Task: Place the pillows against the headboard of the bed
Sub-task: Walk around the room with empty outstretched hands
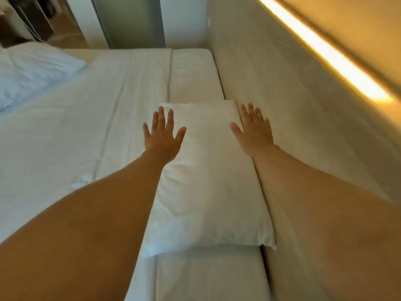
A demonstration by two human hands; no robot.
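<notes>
Two bare forearms nearest the lens, reaching forward over the bed (pixel 65 127). Left hand (pixel 162 135) flat and spread, fingers splayed, over the near-left part of a white pillow (pixel 208 181); touching or hovering just above, cannot tell which. Right hand (pixel 255 133) likewise spread wide, at the pillow's far right edge where it meets the headboard (pixel 282 94). Neither grip pinching anything.

Pillow lying flat along the mattress edge, its long right side tucked against the padded headboard, so one already roughly in place. Probably light, soft and squashy, judging by the creased, puffed cover; no risk of breakage, little of slipping on cotton sheets. Best taken by the two short ends or opposite corners, with a full handful of cloth and filling, since a fingertip pinch would likely gather only the slack cover.

Second pillow (pixel 32 70), bluish-white, lying far left near the opposite side of the bed, well apart from the first and not against the headboard. Probably the next one to fetch. Open stretch of headboard beyond the first pillow, nothing resting there. Glowing light strip (pixel 321 51) above the headboard, well clear. Nothing lying between the two pillows except smooth sheet.
</notes>
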